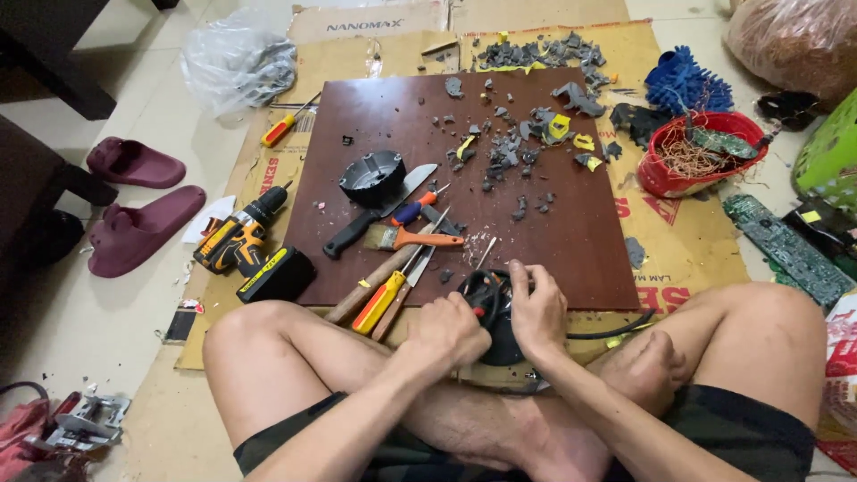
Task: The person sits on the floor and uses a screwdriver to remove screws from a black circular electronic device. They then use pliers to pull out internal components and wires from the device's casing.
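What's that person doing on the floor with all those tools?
A person sits cross-legged at a brown board. Both hands, the left hand and the right hand, grip a small black device with wires, at the board's near edge. Screwdrivers, a knife, a brush and grey plastic bits lie on the board. A cordless drill rests beside it.

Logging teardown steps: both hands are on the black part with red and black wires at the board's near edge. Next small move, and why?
Probably pick up the yellow-handled screwdriver. Both the left hand and right hand grip the black part bare, with no tool in them, and that screwdriver lies just beside the left hand on the brown board.
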